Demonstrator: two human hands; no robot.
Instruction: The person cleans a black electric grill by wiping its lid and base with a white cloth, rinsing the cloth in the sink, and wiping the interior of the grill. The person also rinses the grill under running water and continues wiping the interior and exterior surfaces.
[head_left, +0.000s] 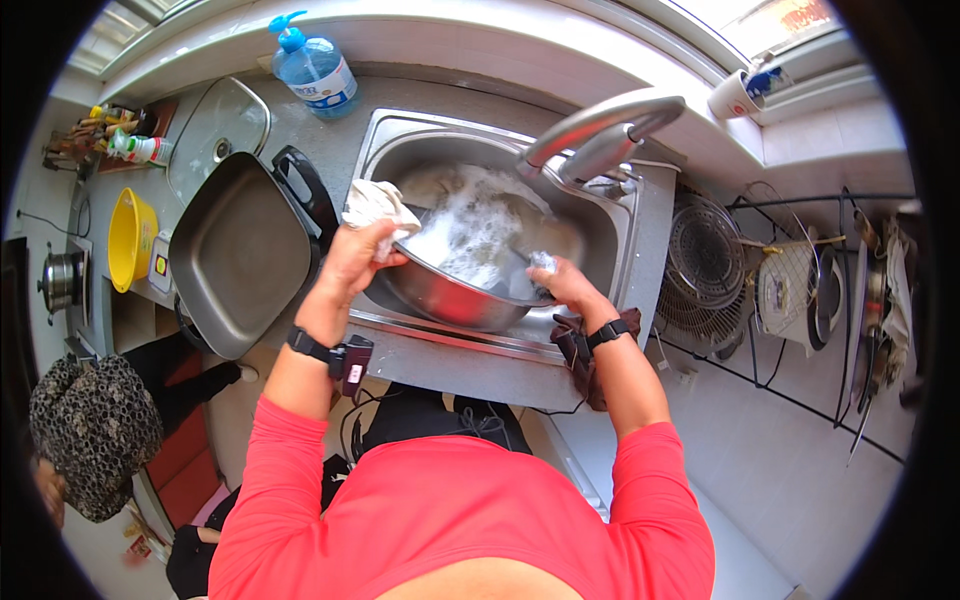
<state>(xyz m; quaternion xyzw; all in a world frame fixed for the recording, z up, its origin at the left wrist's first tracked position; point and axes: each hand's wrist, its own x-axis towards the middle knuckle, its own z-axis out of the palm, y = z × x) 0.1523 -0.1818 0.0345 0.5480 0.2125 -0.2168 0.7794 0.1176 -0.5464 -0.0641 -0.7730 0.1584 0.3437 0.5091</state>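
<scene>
A metal basin (465, 300) sits tilted in the stainless steel sink (373, 146), with white suds and cloudy water (480, 225) in and around it. My left hand (364, 247) grips the basin's left rim and holds a bunched white cloth (379, 206) against it. At the near right rim, my right hand (562, 281) has hold of the basin, with suds on its fingers; its fingertips are partly hidden by foam. The curved faucet (600, 135) reaches over the sink's far right side. A dark cloth (577, 345) lies at the counter edge under my right wrist.
Left of the sink are a deep square pan (244, 255), a glass lid (217, 135), a blue pump bottle (319, 79) and a yellow container (133, 240). A wire rack (795, 201) with strainers stands right. Other people (97, 427) are at the lower left.
</scene>
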